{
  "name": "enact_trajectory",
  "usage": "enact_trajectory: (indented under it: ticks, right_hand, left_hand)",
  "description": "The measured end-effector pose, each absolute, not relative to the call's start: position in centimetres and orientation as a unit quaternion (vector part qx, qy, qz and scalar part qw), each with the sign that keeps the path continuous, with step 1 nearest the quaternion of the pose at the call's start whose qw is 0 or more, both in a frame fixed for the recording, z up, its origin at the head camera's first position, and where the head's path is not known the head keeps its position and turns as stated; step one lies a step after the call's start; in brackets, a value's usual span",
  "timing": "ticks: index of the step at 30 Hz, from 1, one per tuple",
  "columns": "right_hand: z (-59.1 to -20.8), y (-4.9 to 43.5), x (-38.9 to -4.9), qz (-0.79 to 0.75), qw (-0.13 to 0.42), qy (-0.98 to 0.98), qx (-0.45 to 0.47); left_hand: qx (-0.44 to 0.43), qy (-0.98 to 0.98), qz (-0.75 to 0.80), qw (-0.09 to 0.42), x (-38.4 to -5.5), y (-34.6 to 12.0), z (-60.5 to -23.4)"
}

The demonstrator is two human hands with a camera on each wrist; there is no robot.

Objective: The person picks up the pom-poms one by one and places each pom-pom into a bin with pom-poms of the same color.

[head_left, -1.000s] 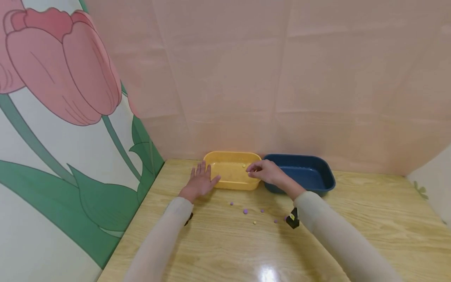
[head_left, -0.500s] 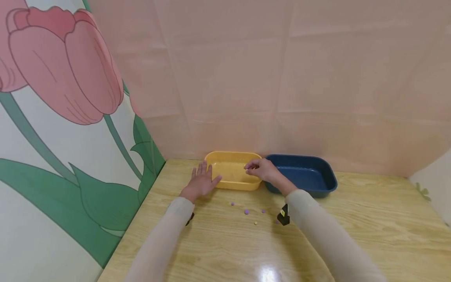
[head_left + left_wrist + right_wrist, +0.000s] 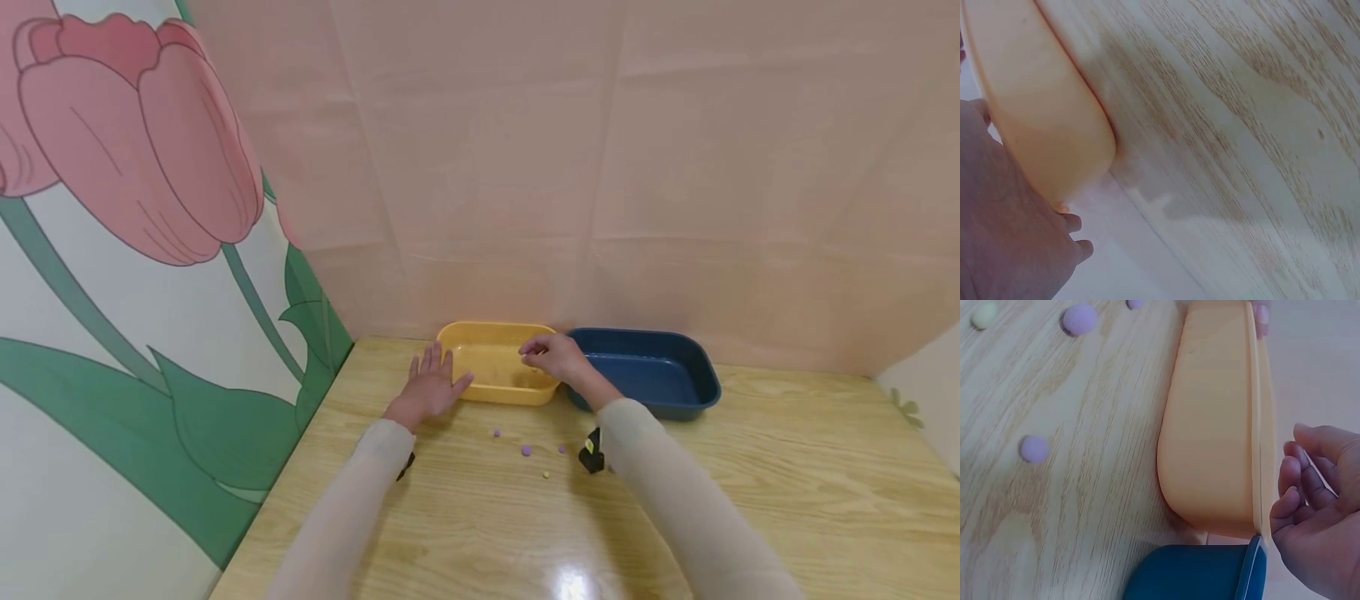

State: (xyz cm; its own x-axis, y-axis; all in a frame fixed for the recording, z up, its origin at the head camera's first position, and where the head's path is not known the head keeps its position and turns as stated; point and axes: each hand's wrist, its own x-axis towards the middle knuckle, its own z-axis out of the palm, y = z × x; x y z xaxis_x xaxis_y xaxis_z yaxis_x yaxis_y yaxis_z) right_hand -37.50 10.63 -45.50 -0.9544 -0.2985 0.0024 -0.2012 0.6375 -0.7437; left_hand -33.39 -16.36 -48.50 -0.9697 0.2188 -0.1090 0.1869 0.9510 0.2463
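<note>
The pale-sleeved left forearm [image 3: 348, 517] and right forearm [image 3: 678, 500] reach forward, slanting toward each other. The left grip [image 3: 430, 392], a bare hand, shows its back, fingers [image 3: 437, 360] straight and spread, thumb [image 3: 461, 384] out to the side. The right grip [image 3: 558, 358], also bare, angles inward, fingers curled; whether they pinch anything is hidden.

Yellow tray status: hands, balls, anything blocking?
Left hand spread at left end of yellow tray. Right hand over it, fingers curled, hold unclear. Three purple balls, one yellow ball visible on table. Right hand partly hides tray in head view.
</note>
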Motion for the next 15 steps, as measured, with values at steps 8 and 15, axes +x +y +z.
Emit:
enact_trajectory:
  ticks: [8,15]
  right_hand:
    - [-45.51,10.52,-37.90,-0.389,0.049,0.908,-0.148]
    - [-45.61,10.58,-38.18,-0.394,0.036,0.908,-0.141]
  left_hand:
    - [0.102,0.986,0.112,0.065,-33.46,-16.37,-48.53]
    - [0.103,0.987,0.109,0.064,-33.40,-16.35,-48.54]
